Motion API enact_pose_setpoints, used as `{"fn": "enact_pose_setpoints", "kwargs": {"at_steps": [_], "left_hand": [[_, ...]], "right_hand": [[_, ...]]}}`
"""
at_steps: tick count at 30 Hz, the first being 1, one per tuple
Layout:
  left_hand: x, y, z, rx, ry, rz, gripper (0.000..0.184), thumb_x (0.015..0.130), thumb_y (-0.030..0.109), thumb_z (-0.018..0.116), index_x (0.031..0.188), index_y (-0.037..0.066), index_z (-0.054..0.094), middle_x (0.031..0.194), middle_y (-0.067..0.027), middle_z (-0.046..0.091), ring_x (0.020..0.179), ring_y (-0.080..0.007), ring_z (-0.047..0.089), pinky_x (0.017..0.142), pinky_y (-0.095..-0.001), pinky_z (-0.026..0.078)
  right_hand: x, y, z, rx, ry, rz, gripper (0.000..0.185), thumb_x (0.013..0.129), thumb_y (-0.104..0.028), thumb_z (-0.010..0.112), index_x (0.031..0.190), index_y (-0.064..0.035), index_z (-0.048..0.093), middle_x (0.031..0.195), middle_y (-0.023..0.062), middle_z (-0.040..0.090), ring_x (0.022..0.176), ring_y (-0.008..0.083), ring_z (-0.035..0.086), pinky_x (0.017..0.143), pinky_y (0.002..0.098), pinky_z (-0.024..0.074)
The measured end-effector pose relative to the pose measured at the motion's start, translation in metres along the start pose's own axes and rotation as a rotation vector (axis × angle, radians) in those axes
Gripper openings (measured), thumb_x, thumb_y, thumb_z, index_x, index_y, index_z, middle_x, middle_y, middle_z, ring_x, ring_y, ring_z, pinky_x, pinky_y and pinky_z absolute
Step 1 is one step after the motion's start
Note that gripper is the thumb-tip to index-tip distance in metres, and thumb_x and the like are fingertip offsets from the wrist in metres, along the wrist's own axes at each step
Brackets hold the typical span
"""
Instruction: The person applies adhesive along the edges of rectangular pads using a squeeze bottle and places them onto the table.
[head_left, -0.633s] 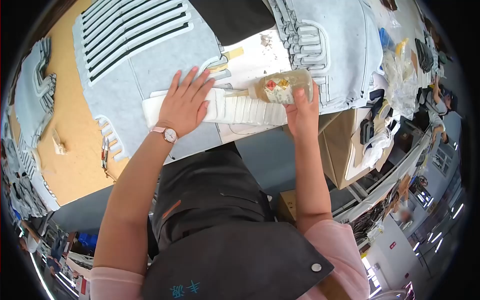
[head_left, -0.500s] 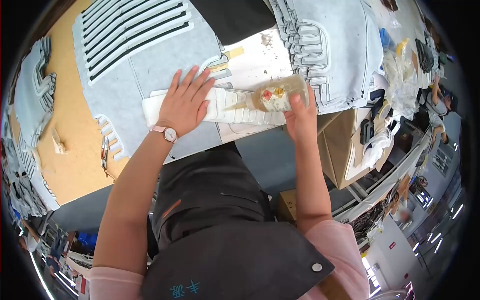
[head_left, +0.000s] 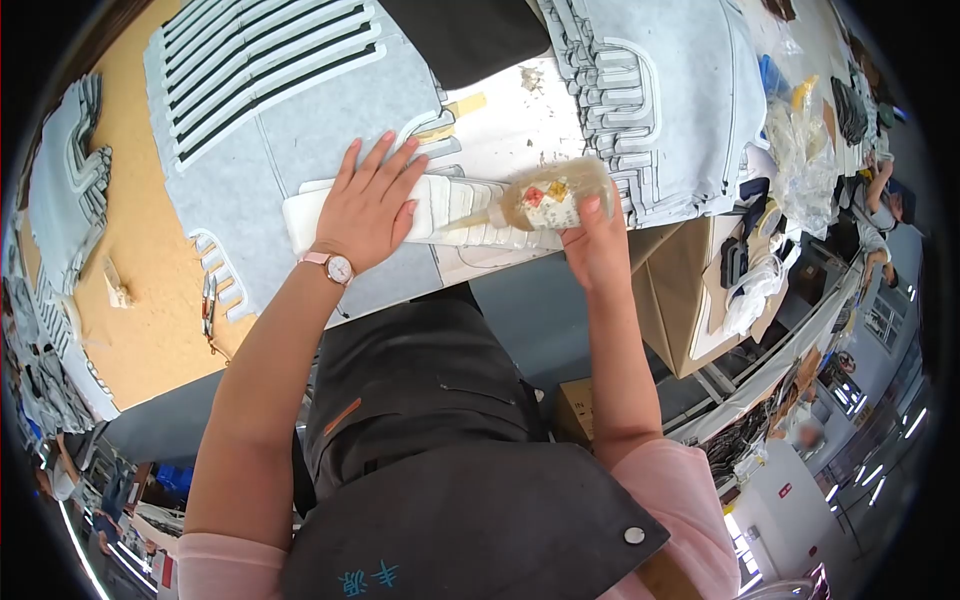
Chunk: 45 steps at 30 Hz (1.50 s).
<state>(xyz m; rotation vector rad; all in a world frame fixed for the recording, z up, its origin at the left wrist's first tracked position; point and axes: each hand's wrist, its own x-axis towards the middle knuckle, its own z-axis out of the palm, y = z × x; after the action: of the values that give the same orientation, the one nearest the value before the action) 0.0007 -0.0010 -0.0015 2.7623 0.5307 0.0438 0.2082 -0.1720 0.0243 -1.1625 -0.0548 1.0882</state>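
My left hand (head_left: pixel 368 212) lies flat with its fingers spread, over the left end of a row of overlapping white strips (head_left: pixel 455 203). In my right hand (head_left: pixel 593 235) is a clear squeeze bottle (head_left: pixel 552 195) of yellowish liquid, held on its side. Its thin nozzle points left, low over the strips; whether the tip touches them I cannot tell. Beneath the strips spreads a large light-grey sheet piece (head_left: pixel 290 135) with black-edged slots at its upper left.
A stack of grey cut pieces (head_left: pixel 690 110) lies to the right, a black sheet (head_left: pixel 470 35) at the back. Small pliers-like cutters (head_left: pixel 209 305) rest on the tan tabletop (head_left: pixel 150 340) at left. Cardboard boxes (head_left: pixel 675 290) stand right of the table edge. Other people are at the far right.
The squeeze bottle has shifted slightly left and its nozzle tip has moved a little down and left along the strips. My left hand has stayed in place.
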Motion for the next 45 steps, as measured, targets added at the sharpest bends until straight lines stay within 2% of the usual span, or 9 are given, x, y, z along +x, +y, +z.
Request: {"fn": "enact_pose_setpoints", "kwargs": {"at_steps": [7, 11, 14, 20, 22, 28, 34, 40, 45], "left_hand": [[0.0, 0.0, 0.0, -0.005, 0.002, 0.001, 0.047, 0.079, 0.017, 0.046, 0.125, 0.009, 0.042, 0.136, -0.0074, 0.034, 0.129, -0.0257, 0.024, 0.107, -0.0452, 0.012], [-0.001, -0.002, 0.001, -0.017, 0.009, 0.004, 0.047, 0.079, 0.017, 0.046, 0.125, 0.009, 0.042, 0.135, -0.0081, 0.034, 0.128, -0.0261, 0.025, 0.107, -0.0458, 0.013], [-0.001, -0.001, 0.001, -0.023, 0.019, 0.006, 0.047, 0.079, 0.016, 0.046, 0.125, 0.008, 0.042, 0.135, -0.0086, 0.035, 0.128, -0.0263, 0.025, 0.107, -0.0461, 0.013], [-0.002, -0.002, 0.001, -0.02, 0.027, 0.004, 0.045, 0.08, 0.018, 0.046, 0.124, 0.007, 0.042, 0.134, -0.0077, 0.035, 0.128, -0.0255, 0.026, 0.107, -0.0454, 0.014], [-0.002, -0.002, 0.001, 0.006, 0.018, -0.003, 0.044, 0.082, 0.022, 0.046, 0.124, 0.008, 0.043, 0.135, -0.0047, 0.034, 0.128, -0.023, 0.025, 0.107, -0.0444, 0.014], [-0.002, -0.002, 0.0, -0.085, 0.048, 0.003, 0.048, 0.079, 0.016, 0.047, 0.125, 0.006, 0.04, 0.137, -0.0112, 0.031, 0.128, -0.0272, 0.026, 0.106, -0.0467, 0.014], [-0.006, -0.003, -0.007, 0.036, 0.043, -0.017, 0.053, 0.079, 0.02, 0.053, 0.128, 0.008, 0.037, 0.138, -0.0137, 0.027, 0.129, -0.0264, 0.025, 0.105, -0.0503, 0.011], [-0.027, -0.017, -0.016, -0.055, -0.027, 0.067, 0.063, 0.071, 0.028, 0.065, 0.125, 0.008, 0.04, 0.136, -0.0137, 0.03, 0.127, -0.0294, 0.026, 0.105, -0.051, 0.013], [-0.035, -0.019, -0.016, -0.12, -0.046, 0.092, 0.068, 0.066, 0.03, 0.068, 0.124, 0.007, 0.041, 0.133, -0.0141, 0.033, 0.126, -0.0309, 0.028, 0.104, -0.0513, 0.018]], "right_hand": [[-0.002, 0.001, -0.002, -0.044, -0.022, 0.035, 0.056, 0.08, -0.024, 0.063, 0.122, -0.0011, 0.034, 0.114, 0.011, 0.048, 0.106, 0.02, 0.05, 0.084, 0.0342, 0.046], [0.007, -0.006, 0.0, 0.061, -0.058, -0.051, 0.054, 0.086, -0.037, 0.051, 0.124, -0.0018, 0.033, 0.117, 0.0135, 0.048, 0.109, 0.0229, 0.049, 0.091, 0.038, 0.0431], [0.012, -0.01, 0.01, 0.057, -0.024, -0.16, 0.058, 0.082, -0.024, 0.061, 0.123, 0.0006, 0.029, 0.116, 0.0124, 0.046, 0.107, 0.0225, 0.05, 0.088, 0.037, 0.0446], [0.013, -0.005, 0.022, -0.017, 0.039, -0.193, 0.063, 0.079, -0.018, 0.065, 0.125, -0.0014, 0.025, 0.117, 0.0123, 0.043, 0.108, 0.0211, 0.047, 0.09, 0.0359, 0.0425], [0.012, -0.003, 0.024, -0.023, 0.051, -0.193, 0.064, 0.078, -0.017, 0.066, 0.125, -0.0017, 0.025, 0.117, 0.0122, 0.043, 0.107, 0.0211, 0.047, 0.09, 0.0356, 0.0426], [0.008, -0.005, 0.022, -0.059, 0.053, -0.172, 0.065, 0.077, -0.015, 0.066, 0.126, -0.0014, 0.025, 0.116, 0.0133, 0.044, 0.105, 0.021, 0.048, 0.088, 0.0341, 0.0434], [0.004, -0.005, 0.024, -0.106, 0.073, -0.171, 0.064, 0.077, -0.014, 0.066, 0.126, -0.0005, 0.027, 0.114, 0.0136, 0.046, 0.104, 0.0202, 0.049, 0.086, 0.0322, 0.0441], [0.002, -0.004, 0.024, -0.105, 0.077, -0.18, 0.065, 0.077, -0.015, 0.067, 0.126, -0.0003, 0.027, 0.114, 0.0129, 0.046, 0.103, 0.0195, 0.049, 0.085, 0.0306, 0.0442], [0.0, 0.0, 0.015, -0.138, 0.067, -0.14, 0.067, 0.076, -0.019, 0.069, 0.126, -0.0005, 0.029, 0.114, 0.0113, 0.046, 0.102, 0.0185, 0.049, 0.082, 0.0285, 0.0441]]}}
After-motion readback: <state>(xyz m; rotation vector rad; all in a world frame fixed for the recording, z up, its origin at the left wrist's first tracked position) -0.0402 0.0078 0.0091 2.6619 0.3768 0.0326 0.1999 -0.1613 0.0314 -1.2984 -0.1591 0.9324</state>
